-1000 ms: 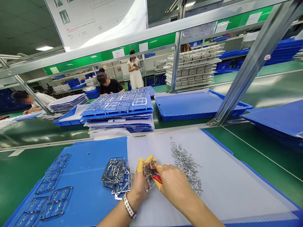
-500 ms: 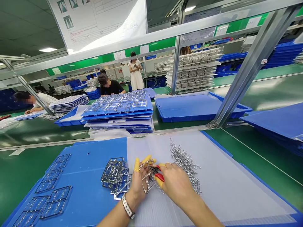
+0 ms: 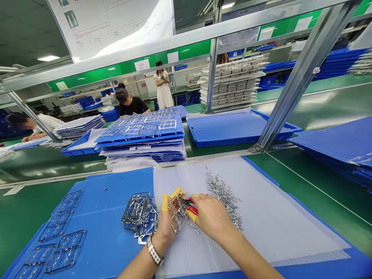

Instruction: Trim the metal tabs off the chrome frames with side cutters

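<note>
My left hand, with yellow finger cots, is closed on a small metallic sprue frame held tilted above the white sheet. Red-handled nippers are gripped in my right hand, which also wears yellow cots; their dark jaws reach into the frame. Exactly what the jaws touch is too small to tell. Beyond my right hand lies a pile of tiny shiny metallic parts on the white sheet. Left of my left hand sits a heap of similar frames on the blue board.
Several flat frames lie at the board's left. Behind stand a tall stack of blue sheets with frames, a blue tray and a slanted metal post. More blue sheets are stacked at right. Several people are farther back.
The camera view has shifted slightly, moving the scene a little to the left. Both hands keep hold of the frame and the nippers; the frame's tilt differs slightly.
</note>
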{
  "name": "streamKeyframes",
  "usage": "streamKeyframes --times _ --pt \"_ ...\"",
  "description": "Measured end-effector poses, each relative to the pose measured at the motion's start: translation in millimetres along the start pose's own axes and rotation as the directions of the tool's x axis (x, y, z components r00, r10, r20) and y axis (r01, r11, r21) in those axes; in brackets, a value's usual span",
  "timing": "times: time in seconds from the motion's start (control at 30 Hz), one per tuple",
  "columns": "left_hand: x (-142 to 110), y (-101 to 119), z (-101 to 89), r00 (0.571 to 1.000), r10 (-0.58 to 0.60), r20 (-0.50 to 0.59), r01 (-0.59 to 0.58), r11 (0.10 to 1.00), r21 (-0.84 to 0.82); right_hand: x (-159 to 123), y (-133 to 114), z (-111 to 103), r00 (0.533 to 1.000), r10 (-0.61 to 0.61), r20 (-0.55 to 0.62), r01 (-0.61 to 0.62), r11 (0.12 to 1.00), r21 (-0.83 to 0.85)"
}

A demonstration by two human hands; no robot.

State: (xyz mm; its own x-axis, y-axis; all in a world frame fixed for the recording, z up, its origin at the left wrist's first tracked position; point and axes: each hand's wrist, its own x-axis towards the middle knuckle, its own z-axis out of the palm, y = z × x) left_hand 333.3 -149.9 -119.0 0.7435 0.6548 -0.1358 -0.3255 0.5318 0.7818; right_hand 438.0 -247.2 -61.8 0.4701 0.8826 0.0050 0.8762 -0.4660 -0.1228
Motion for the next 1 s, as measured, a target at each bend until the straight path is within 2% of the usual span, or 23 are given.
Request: streamKeyframes --times 0.23,0.53,0.67,0.87,1.0 --pt "-1 0 -1.4 1.000 0.019 0.009 -0.019 0.999 0.035 1 2 0 1.000 -0.023 0.002 0.022 0.999 0.037" --pt "-1 1 -0.1 0.999 0.011 -0.045 -0.009 0.999 0.035 3 -1 0 1.000 -0.023 -0.008 0.024 1.000 0.003" --pt "0 7 1.5 0.997 -0.007 -0.079 0.005 1.000 -0.021 -2 1 -1 1.000 -0.008 -0.029 0.008 1.000 -0.003" --pt "3 20 2.4 0.997 -0.038 -0.069 0.026 0.985 -0.172 -13 4 7 1.000 0.008 -0.006 -0.008 1.000 -0.002" --pt "3 20 3.0 0.996 -0.007 -0.093 -0.009 0.986 -0.168 -12 -1 11 1.000 -0.004 -0.008 0.005 1.000 0.026"
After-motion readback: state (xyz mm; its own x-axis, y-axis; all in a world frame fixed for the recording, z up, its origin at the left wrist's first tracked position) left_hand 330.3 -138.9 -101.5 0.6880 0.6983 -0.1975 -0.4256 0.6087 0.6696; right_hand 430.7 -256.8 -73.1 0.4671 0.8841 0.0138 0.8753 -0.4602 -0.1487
